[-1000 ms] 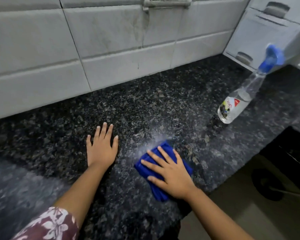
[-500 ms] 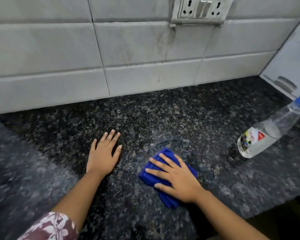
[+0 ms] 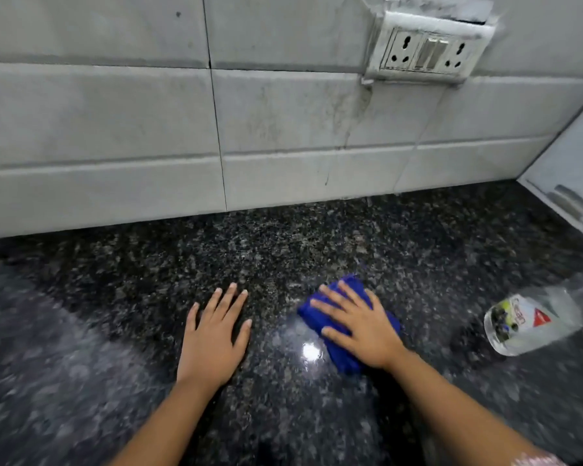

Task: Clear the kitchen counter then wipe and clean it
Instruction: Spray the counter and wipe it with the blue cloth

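Currently our right hand (image 3: 357, 326) presses the blue cloth (image 3: 345, 356) flat, fingers spread, to wipe the tabletop (image 3: 283, 250), while our left hand (image 3: 212, 334) lies open, bracing.

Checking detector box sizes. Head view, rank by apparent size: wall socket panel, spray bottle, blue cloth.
1. socket panel and spray bottle: look alike; bottle is cut by the frame edge, so unranked.
2. blue cloth: smallest showing, mostly under the right hand.
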